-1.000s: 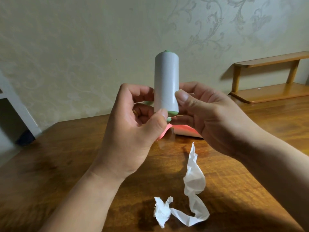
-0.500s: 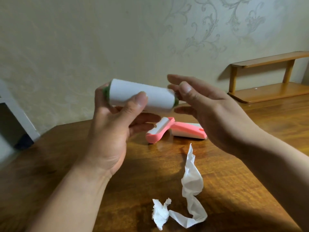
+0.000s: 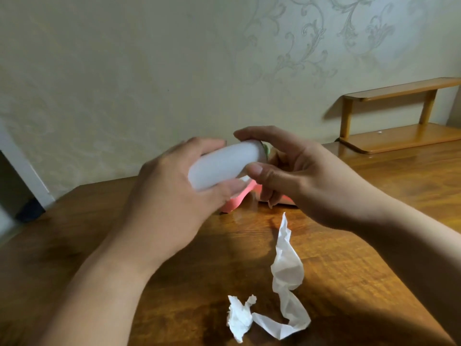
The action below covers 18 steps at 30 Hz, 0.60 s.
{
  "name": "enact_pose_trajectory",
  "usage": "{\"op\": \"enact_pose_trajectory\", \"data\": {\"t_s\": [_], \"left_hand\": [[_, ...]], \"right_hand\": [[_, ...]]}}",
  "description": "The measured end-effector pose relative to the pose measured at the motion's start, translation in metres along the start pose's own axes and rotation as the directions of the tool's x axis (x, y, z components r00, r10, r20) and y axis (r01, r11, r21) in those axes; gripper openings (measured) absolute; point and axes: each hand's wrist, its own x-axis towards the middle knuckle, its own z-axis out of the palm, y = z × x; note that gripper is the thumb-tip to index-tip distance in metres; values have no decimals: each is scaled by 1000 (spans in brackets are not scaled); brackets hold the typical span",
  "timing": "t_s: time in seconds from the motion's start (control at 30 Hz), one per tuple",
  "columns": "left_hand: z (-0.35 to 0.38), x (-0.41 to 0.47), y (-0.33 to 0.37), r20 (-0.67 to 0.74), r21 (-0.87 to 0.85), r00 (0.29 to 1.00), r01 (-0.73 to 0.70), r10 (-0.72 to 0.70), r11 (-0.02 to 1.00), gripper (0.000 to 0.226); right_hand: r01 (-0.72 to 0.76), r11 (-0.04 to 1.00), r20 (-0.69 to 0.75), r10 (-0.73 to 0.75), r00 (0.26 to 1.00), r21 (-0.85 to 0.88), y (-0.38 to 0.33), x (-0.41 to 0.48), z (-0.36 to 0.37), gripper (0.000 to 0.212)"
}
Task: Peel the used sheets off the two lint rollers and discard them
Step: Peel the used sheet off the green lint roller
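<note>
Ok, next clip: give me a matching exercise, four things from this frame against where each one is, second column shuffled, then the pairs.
Things:
1. white lint roll
2. pink lint roller
3. crumpled peeled sheet
4. wooden shelf

Places:
A. against the wall, far right
B. lying on the table, mostly hidden behind the hands
C. held above the table by the left hand, with the right hand at its green end
D. loose on the table, nearest the camera

Pairs: 1-C, 2-B, 3-D, 4-A

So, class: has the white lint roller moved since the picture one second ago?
Yes. The white lint roller stood upright then; now it lies tilted in the left hand, lower, nearer the table.
</note>
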Motion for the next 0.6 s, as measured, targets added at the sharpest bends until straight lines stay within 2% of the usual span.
{"op": "enact_pose_trajectory", "data": {"t_s": [0.17,0.37,0.6], "left_hand": [[-4,-5,3,-95,5,994,-49,49,999,69],[-8,-4,3,-129,74,985,-103,111,992,59],[-7,-6,7,-128,107,979,-143,157,984,64]], "right_hand": [[-6,993,2,6,1000,114,1,2,-5,63],[35,957,-28,-28,999,290,0,4,-4,48],[44,972,-37,-36,999,231,-4,1,-6,45]]}}
